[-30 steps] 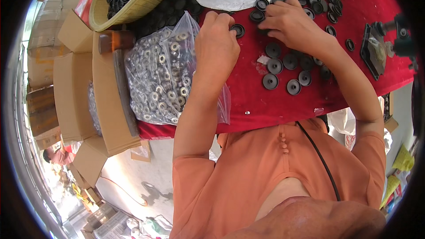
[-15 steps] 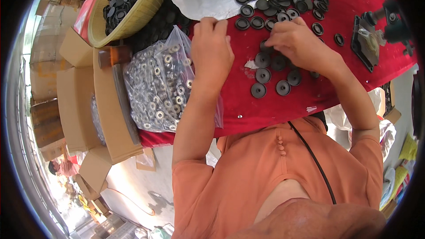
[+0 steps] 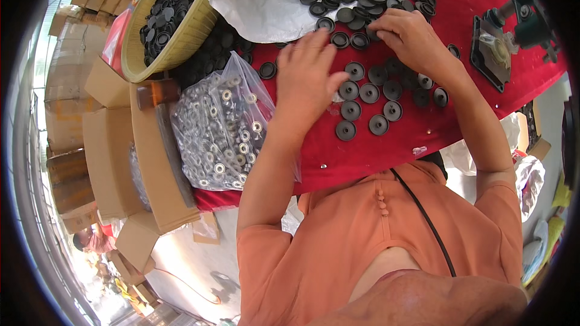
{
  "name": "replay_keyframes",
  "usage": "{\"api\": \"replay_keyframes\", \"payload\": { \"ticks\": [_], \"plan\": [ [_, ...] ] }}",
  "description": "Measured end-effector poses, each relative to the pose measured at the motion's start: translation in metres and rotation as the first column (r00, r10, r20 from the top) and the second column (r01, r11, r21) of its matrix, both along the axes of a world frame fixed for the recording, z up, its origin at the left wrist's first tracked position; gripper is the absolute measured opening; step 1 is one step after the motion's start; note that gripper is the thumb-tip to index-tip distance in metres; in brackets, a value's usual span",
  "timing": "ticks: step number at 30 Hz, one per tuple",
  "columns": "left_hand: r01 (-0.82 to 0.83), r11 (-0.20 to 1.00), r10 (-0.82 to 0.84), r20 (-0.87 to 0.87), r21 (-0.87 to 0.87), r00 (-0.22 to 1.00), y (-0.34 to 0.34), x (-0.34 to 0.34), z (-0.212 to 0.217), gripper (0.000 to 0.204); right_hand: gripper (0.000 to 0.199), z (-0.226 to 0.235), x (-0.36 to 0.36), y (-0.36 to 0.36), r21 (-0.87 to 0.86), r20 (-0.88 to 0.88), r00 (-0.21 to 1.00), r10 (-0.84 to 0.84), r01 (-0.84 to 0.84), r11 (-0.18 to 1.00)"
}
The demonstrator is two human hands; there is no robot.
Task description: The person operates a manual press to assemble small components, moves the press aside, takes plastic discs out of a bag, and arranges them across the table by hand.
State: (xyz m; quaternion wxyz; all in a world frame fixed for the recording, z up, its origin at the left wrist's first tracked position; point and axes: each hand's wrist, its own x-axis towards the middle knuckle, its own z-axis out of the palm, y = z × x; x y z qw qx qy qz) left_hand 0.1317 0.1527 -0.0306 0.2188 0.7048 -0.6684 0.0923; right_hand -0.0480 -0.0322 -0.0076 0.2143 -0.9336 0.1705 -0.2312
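Observation:
My left hand [image 3: 307,78] lies palm down on the red cloth [image 3: 459,108], fingers spread, its fingertips touching black round caps [image 3: 346,40] near a row of them. My right hand [image 3: 411,36] is curled over caps at the edge of the pile, fingers bent on one; the grip is partly hidden. Several black caps [image 3: 370,107] lie in neat rows between and below my hands. A clear plastic bag of small metal rings [image 3: 223,133] sits just left of my left forearm.
A white sheet [image 3: 260,6] holds a heap of black caps at the top. A woven yellow basket [image 3: 181,42] of caps stands top left, beside cardboard boxes [image 3: 109,145]. A dark green metal press tool [image 3: 513,30] stands at the right on the cloth.
The view has shifted so the table sits lower in the picture. Both hands have stayed among the caps, my left hand now flatter with fingers spread.

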Motion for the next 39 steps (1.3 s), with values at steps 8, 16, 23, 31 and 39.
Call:
{"api": "replay_keyframes", "payload": {
  "ticks": [8, 16, 23, 31, 39],
  "plan": [
    [0.003, 1.000, -0.003, -0.028, 0.015, 1.000, 0.001, -0.003, 0.003, 0.040, 0.017, -0.005, -0.006, -0.014, -0.035, -0.013, 0.988, -0.156, 0.156, 0.987],
    [0.153, 0.987, -0.153, 0.004, -0.058, 0.988, -0.015, -0.024, 0.000, 0.058, 0.015, -0.020, -0.006, 0.003, -0.229, -0.088, 0.988, -0.123, 0.100, 0.968],
    [0.014, 0.988, -0.013, -0.011, 0.151, 1.000, -0.002, -0.013, 0.006, 0.062, 0.015, -0.002, -0.031, 0.012, -0.211, -0.222, 0.972, -0.071, 0.023, 0.977],
    [-0.309, 0.951, 0.301, 0.209, 0.009, 0.931, -0.002, -0.016, 0.006, 0.064, 0.018, -0.022, -0.025, -0.019, -0.273, -0.052, 0.972, -0.230, 0.208, 0.939],
    [0.137, 0.988, -0.129, -0.116, 0.068, 0.985, -0.005, -0.030, -0.006, 0.069, 0.022, -0.009, -0.017, -0.005, -0.199, -0.063, 0.994, -0.087, 0.073, 0.977]
  ]
}}
